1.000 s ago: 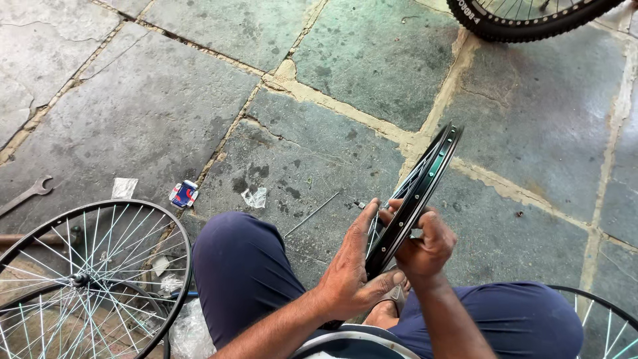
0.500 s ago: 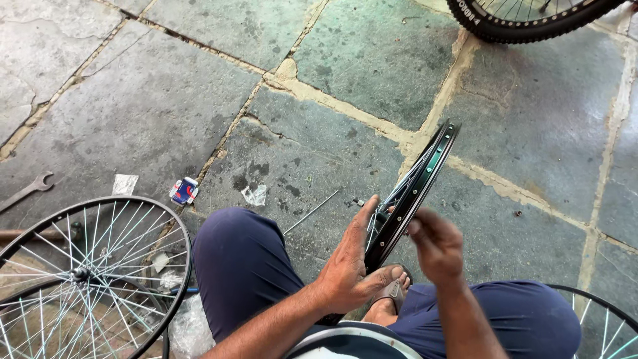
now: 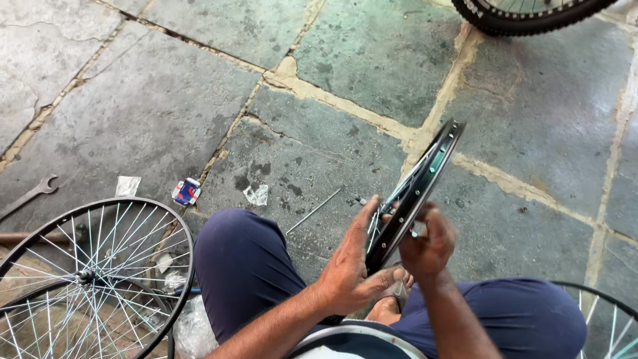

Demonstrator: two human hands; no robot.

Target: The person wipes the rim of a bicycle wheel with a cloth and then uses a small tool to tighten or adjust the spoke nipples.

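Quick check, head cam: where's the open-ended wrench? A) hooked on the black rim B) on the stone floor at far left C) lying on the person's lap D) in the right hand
B: the wrench lies on the stone floor at the far left, apart from both hands, which are at the black rim.

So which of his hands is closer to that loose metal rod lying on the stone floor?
Left. The left hand steadies the black rim on the side facing the rod; the right hand is on the rim's far side, further from it.

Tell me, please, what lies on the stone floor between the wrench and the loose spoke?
In the head view: a clear plastic scrap, a small red-and-blue packet and a crumpled clear wrapper.
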